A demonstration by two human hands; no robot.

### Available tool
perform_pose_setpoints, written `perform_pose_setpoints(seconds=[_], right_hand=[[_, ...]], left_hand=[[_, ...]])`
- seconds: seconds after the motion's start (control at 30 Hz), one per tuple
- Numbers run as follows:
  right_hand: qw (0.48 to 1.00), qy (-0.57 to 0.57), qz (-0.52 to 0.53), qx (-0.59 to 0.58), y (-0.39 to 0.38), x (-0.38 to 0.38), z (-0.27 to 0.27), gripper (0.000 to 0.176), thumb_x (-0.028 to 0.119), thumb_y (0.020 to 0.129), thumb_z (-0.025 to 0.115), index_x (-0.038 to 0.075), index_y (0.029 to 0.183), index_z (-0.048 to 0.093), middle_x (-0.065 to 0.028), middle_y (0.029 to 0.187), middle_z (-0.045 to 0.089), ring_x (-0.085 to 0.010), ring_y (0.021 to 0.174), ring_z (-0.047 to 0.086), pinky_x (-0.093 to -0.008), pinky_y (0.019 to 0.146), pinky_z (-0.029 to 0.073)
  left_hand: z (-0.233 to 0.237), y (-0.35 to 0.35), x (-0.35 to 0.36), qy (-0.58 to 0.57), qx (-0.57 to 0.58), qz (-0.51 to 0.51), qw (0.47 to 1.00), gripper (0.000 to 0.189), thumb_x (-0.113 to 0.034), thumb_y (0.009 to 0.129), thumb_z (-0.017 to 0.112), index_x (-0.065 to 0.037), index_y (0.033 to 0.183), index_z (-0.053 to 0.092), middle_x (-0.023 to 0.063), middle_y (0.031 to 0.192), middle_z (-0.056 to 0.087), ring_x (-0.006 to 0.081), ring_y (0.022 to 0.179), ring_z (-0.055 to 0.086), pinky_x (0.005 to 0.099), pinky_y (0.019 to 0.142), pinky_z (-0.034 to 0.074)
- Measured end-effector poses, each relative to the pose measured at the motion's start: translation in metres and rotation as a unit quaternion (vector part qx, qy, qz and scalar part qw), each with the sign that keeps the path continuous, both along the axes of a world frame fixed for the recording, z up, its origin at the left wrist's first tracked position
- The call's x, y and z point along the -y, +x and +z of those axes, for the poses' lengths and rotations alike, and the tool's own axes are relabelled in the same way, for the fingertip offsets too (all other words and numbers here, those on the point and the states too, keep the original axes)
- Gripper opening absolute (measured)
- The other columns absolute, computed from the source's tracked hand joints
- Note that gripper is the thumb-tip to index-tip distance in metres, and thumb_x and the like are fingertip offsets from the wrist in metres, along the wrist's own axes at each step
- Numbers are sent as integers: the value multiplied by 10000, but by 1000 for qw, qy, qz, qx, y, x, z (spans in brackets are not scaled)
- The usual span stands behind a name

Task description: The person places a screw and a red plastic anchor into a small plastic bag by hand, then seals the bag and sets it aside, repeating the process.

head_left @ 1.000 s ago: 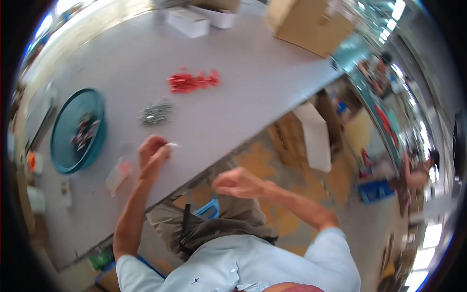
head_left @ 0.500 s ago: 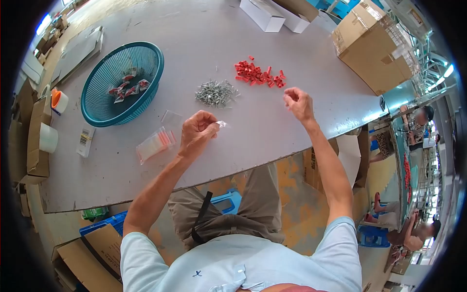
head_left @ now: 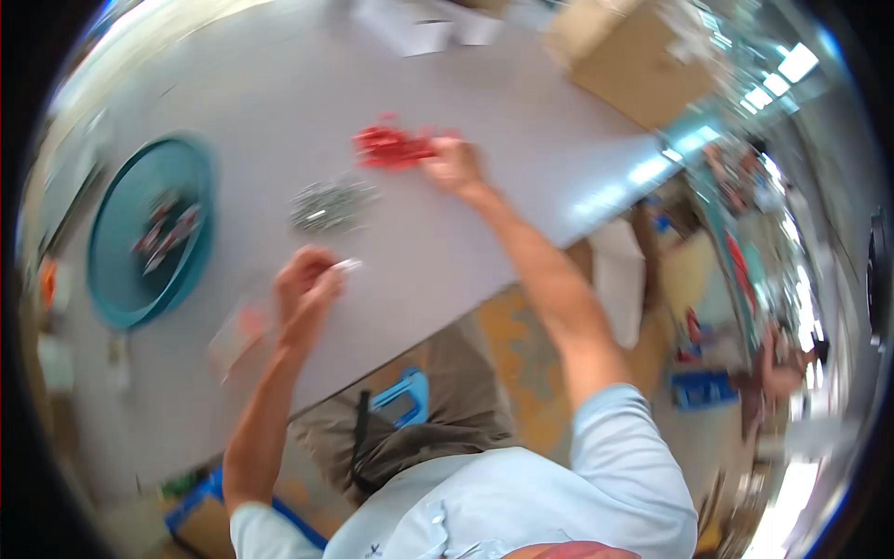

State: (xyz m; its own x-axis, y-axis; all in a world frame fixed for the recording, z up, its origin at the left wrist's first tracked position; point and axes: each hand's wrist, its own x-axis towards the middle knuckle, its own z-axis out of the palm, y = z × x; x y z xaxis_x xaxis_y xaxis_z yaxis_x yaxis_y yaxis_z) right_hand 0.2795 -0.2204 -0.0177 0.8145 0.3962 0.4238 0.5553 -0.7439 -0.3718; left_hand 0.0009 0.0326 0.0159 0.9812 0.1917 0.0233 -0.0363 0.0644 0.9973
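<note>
My left hand [head_left: 308, 284] is closed in a pinch on a small clear plastic bag [head_left: 348, 265], just in front of a pile of silver screws [head_left: 328, 207]. My right hand [head_left: 453, 164] reaches to the right edge of a heap of small red plastic pieces [head_left: 393, 146]. Its fingertips overlap the heap and are smeared by motion. Left of my left hand, a stack of flat clear bags with red edges [head_left: 238, 340] lies on the table.
A teal plastic basket [head_left: 95, 265] at the left holds several small filled packets [head_left: 168, 235]. White boxes [head_left: 410, 33] and a brown carton [head_left: 643, 65] stand along the far side. Other people sit at a table on the right.
The view has swung, so the table appears shifted left and blurred. My right hand has moved onto the edge of the red heap. My left hand still holds the small bag.
</note>
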Motion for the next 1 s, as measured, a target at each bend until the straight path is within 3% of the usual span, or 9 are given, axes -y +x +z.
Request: perform_pose_setpoints(seconds=[0.07,0.1,0.17,0.3,0.53,0.63,0.77,0.83,1.0], right_hand=[[995,-78,-50,25,-3,2,11,197,190,690,658,-4,723,666,-247,727,663,-408,735,686,-512,733,553],[993,-112,-23,19,-7,3,19,185,181,692,634,8,747,666,-231,709,674,-381,750,700,-486,775,571],[986,-93,-64,-123,-25,-1,35,207,178,706,623,26,832,685,-200,747,708,-352,779,714,-454,809,583],[978,-132,-56,-151,-44,9,42,235,186,730,635,36,902,688,-181,836,736,-324,825,724,-435,802,588],[985,41,-2,-168,-103,6,50,283,235,740,720,18,920,698,-137,807,715,-268,774,706,-396,758,592],[950,164,15,-267,-120,3,58,243,190,760,725,5,914,693,-122,807,718,-234,729,703,-385,688,592],[965,175,21,-196,-128,-4,38,258,215,752,730,5,898,692,-140,803,726,-273,745,717,-401,722,599],[982,75,8,-176,-128,-10,35,272,252,737,737,33,895,705,-170,827,736,-321,799,730,-425,772,598],[981,53,21,-186,-116,-13,33,279,311,703,746,98,882,734,-147,876,754,-344,866,729,-442,819,584]], left_hand=[[-16,7,-1,-31,13,-12,999,99,39,908,647,-35,974,647,17,805,633,76,691,585,230,625,481],[-14,6,3,-44,6,-1,999,93,33,924,649,-35,986,642,16,812,636,76,692,587,228,625,480],[-9,5,8,-40,9,-21,999,84,26,939,648,-39,993,647,14,825,641,76,695,585,232,633,480],[-4,1,7,-30,11,-15,999,80,23,953,654,-42,1000,651,12,846,648,78,697,589,234,644,484],[-5,0,5,-3,11,-3,1000,77,14,934,672,-40,986,652,8,841,644,77,696,587,229,633,487],[-8,0,7,3,19,-4,1000,80,15,927,669,-39,984,657,8,838,643,77,695,588,228,636,489],[-13,3,7,29,16,-5,999,81,11,921,671,-38,986,664,8,838,642,79,694,588,228,636,488],[-11,1,6,47,14,0,999,80,17,923,676,-37,978,654,-5,833,639,64,695,585,217,642,487],[-11,1,6,96,35,8,995,65,10,912,673,-33,960,673,-4,826,639,70,692,584,225,638,485]])
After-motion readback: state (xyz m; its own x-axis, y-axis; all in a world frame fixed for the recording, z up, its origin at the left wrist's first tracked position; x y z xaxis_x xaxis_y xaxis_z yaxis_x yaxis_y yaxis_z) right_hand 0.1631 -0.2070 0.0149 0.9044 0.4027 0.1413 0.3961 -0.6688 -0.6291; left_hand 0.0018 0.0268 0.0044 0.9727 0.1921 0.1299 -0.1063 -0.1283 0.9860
